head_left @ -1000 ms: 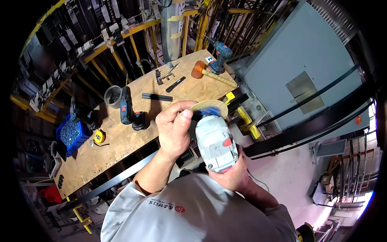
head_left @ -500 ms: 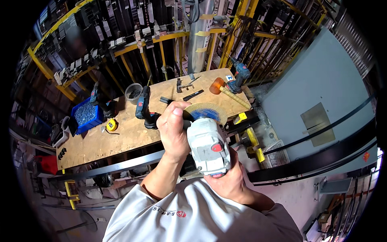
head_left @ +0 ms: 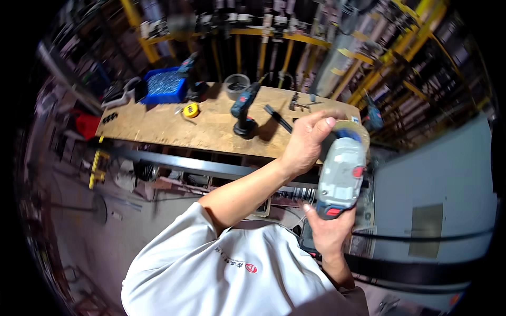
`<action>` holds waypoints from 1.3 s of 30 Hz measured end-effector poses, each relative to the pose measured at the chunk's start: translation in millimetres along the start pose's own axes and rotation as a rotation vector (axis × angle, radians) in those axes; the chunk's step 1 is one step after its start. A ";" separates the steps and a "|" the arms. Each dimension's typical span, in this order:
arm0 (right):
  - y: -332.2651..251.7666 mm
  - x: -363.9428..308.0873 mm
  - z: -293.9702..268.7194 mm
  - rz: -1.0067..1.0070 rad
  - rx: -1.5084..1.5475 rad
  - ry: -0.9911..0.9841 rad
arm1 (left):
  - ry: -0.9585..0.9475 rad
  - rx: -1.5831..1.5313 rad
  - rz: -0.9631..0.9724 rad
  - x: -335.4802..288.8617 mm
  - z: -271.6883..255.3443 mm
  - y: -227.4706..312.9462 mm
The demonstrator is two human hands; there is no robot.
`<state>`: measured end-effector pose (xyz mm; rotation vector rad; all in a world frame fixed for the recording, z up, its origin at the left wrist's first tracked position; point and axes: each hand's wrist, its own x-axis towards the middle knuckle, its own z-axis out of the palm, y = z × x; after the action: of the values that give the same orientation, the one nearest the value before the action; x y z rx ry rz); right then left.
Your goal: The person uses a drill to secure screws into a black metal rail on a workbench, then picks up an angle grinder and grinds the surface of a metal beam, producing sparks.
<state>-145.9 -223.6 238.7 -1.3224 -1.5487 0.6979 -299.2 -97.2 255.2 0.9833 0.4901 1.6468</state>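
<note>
I hold a grey angle grinder (head_left: 339,179) with dark blue and red parts, right of the middle of the head view. Its round cutting disc (head_left: 360,128), tan with a blue centre, is at the far end, above the workbench's right part. My left hand (head_left: 307,138) is closed around the side of the grinder's head by the disc; its thumb points toward the disc and the fingers are partly hidden. My right hand (head_left: 334,230) grips the near end of the body, with its fingers mostly hidden beneath.
On the wooden workbench (head_left: 158,124) stand a cordless drill (head_left: 243,109), a blue bin of small metal parts (head_left: 164,87), a yellow tape measure (head_left: 191,109) and a round tub (head_left: 236,84). A second drill (head_left: 373,115) is at the right end. A grey panel (head_left: 421,184) rises at right.
The view has turned, so the bench and its things sit further right. The grinder, still in both hands, has shifted right in the picture. My left arm reaches out straighter.
</note>
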 end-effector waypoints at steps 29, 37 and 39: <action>-103.2 51.3 167.4 -1.015 0.469 -0.511 | 0.216 -0.251 -0.222 -261.6 -104.0 97.4; -161.0 28.4 206.8 -1.080 0.369 -0.451 | 0.103 -0.140 -0.276 -258.2 -150.8 163.6; -169.5 19.4 217.7 -1.059 0.446 -0.463 | 0.097 -0.066 -0.253 -265.6 -158.4 173.0</action>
<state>-413.5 -214.8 308.4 0.0846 -1.9974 0.5954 -515.0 -372.9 200.6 0.7620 0.5967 1.4777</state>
